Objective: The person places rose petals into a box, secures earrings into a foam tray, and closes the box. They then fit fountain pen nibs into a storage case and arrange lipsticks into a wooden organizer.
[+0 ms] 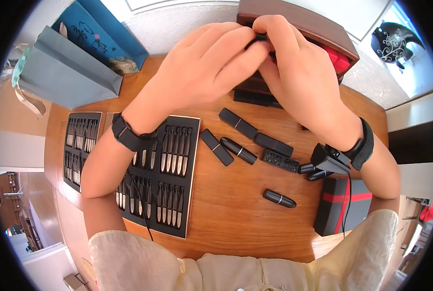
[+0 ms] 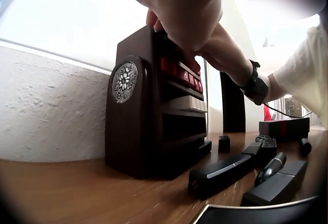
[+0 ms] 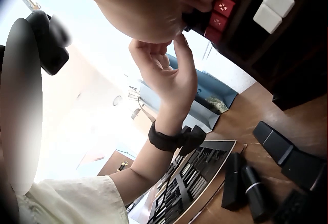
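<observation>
Both hands meet at the top of a dark wooden cabinet (image 1: 294, 14) (image 2: 136, 147). Between the fingertips of the left hand (image 1: 204, 65) and the right hand (image 1: 306, 77) is a small black item (image 1: 260, 37), mostly covered by fingers. The left hand (image 3: 174, 78) has its thumb and fingers bent towards it; the right hand (image 3: 148, 8) curls its fingers around it from the other side. Red boxes (image 1: 335, 59) (image 3: 224, 4) fill the cabinet's upper shelf, and white boxes (image 2: 187, 103) (image 3: 279, 3) stand on the shelf below.
Several black tubes (image 1: 238, 150) lie on the wooden table (image 1: 236, 208). Trays of dark, silver-tipped pieces (image 1: 177, 169) lie at the left. A black box with a red ribbon (image 1: 333, 206) is at the right. Blue-grey paper bags (image 1: 71, 72) stand at the back left.
</observation>
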Motion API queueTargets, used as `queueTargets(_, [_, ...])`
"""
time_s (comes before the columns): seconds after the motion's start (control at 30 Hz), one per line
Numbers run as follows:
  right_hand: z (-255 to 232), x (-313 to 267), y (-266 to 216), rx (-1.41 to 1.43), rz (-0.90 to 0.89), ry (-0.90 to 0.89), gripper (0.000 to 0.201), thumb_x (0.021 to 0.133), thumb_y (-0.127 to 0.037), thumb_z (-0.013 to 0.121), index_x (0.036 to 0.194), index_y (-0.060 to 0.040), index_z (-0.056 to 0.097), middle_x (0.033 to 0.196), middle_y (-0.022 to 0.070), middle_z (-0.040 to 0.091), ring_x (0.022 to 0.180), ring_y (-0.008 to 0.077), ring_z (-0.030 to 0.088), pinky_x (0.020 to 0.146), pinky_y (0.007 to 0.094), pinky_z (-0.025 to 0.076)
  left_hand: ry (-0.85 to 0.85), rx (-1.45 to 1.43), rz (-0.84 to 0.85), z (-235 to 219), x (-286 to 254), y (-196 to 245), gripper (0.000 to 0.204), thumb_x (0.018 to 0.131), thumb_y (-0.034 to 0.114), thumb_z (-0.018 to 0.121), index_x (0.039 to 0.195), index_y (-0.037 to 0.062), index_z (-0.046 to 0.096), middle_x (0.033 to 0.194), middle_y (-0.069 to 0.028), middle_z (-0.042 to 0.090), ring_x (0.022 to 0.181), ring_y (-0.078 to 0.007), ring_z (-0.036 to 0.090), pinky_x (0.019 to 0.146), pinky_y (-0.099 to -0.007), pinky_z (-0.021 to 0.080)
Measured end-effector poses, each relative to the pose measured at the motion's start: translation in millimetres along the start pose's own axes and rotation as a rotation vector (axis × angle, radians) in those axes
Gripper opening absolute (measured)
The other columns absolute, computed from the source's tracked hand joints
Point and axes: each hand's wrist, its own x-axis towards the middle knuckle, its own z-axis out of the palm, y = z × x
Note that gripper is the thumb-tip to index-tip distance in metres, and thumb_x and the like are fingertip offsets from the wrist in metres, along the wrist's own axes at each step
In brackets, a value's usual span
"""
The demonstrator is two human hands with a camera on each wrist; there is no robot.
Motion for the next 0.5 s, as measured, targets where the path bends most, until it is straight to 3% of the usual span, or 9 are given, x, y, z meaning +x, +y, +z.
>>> queueTargets(0.1, [9, 3, 5, -0.123, -0.040, 0.022, 0.030, 0.082, -0.004, 0.066, 0.109, -0.0072, 0.054, 0.091, 0.0108, 0.066, 0.070, 0.0307, 0.065, 0.057, 0.0359, 0.052, -0.085, 0.066, -0.008, 0, -3, 2, 0.031, 0.069, 0.009, 0.065, 0.099, 0.0034, 0.062, 0.100, -0.0062, 0.058, 0.089, -0.0217, 0.060, 0.077, -0.0329, 0.051])
queueTargets(0.23, [17, 4, 12, -0.265, -0.128, 0.034, 0.031, 0.081, -0.002, 0.065, 0.111, -0.0078, 0.057, 0.089, 0.0090, 0.066, 0.070, 0.0281, 0.065, 0.055, 0.0344, 0.051, -0.042, 0.111, 0.026, 3, -2, -2, 0.028, 0.069, 0.011, 0.064, 0.096, 0.0053, 0.062, 0.094, -0.0040, 0.058, 0.084, -0.0193, 0.058, 0.071, -0.0303, 0.048])
queueTargets(0.3, [11, 4, 11, -0.275, -0.187, 0.047, 0.035, 0.081, -0.003, 0.065, 0.115, -0.0078, 0.058, 0.088, 0.0082, 0.066, 0.069, 0.0274, 0.065, 0.054, 0.0340, 0.051, -0.118, 0.115, -0.011, -1, -1, 1, 0.031, 0.067, 0.004, 0.071, 0.097, 0.0005, 0.064, 0.099, -0.0097, 0.065, 0.089, -0.0256, 0.064, 0.074, -0.0333, 0.052])
queueTargets(0.33, [1, 7, 7, -0.221, -0.124, -0.127, 0.036, 0.086, -0.015, 0.065, 0.115, 0.0023, 0.053, 0.092, 0.0157, 0.066, 0.074, 0.0311, 0.066, 0.059, 0.0352, 0.052, -0.116, 0.110, -0.012, 2, -3, 2, 0.031, 0.067, 0.004, 0.071, 0.097, 0.0005, 0.064, 0.099, -0.0097, 0.065, 0.089, -0.0256, 0.064, 0.074, -0.0333, 0.052])
queueTargets(0.37, [-5, 8, 5, -0.166, -0.060, -0.299, 0.050, 0.092, -0.028, 0.065, 0.115, 0.0123, 0.048, 0.096, 0.0233, 0.066, 0.078, 0.0349, 0.067, 0.064, 0.0364, 0.053, -0.052, 0.110, -0.017, 7, -6, 3, 0.028, 0.067, 0.008, 0.067, 0.094, 0.0038, 0.063, 0.093, -0.0055, 0.061, 0.082, -0.0213, 0.059, 0.069, -0.0306, 0.048])
queueTargets(0.4, [-3, 4, 7, -0.169, -0.055, -0.299, 0.050, 0.092, -0.028, 0.065, 0.115, 0.0123, 0.048, 0.096, 0.0233, 0.066, 0.078, 0.0349, 0.067, 0.064, 0.0364, 0.053, 0.011, 0.111, -0.021, 10, -7, 4, 0.025, 0.068, 0.013, 0.064, 0.092, 0.0071, 0.061, 0.088, -0.0013, 0.057, 0.076, -0.0170, 0.055, 0.064, -0.0280, 0.043])
queueTargets(0.43, [2, -2, 9, -0.181, -0.122, -0.168, 0.041, 0.084, -0.015, 0.066, 0.118, 0.0038, 0.054, 0.091, 0.0154, 0.065, 0.074, 0.0301, 0.066, 0.060, 0.0347, 0.052, 0.013, 0.103, -0.019, 9, -6, 7, 0.025, 0.068, 0.013, 0.064, 0.092, 0.0071, 0.061, 0.088, -0.0013, 0.057, 0.076, -0.0170, 0.055, 0.064, -0.0280, 0.043])
queueTargets(0.47, [4, -7, 10, -0.193, -0.188, -0.037, 0.046, 0.075, -0.003, 0.066, 0.121, -0.0047, 0.059, 0.086, 0.0075, 0.065, 0.070, 0.0253, 0.065, 0.056, 0.0330, 0.050, -0.039, 0.077, -0.048, 3, -5, 13, 0.023, 0.067, 0.014, 0.063, 0.089, 0.0081, 0.060, 0.086, -0.0009, 0.056, 0.072, -0.0166, 0.053, 0.062, -0.0277, 0.042])
queueTargets(0.5, [-1, -12, 11, -0.198, -0.178, -0.040, 0.046, 0.075, -0.003, 0.066, 0.121, -0.0047, 0.059, 0.086, 0.0075, 0.065, 0.070, 0.0253, 0.065, 0.056, 0.0330, 0.050, -0.090, 0.049, -0.077, -3, -4, 20, 0.022, 0.066, 0.015, 0.063, 0.086, 0.0091, 0.059, 0.083, -0.0004, 0.055, 0.069, -0.0163, 0.051, 0.059, -0.0273, 0.040])
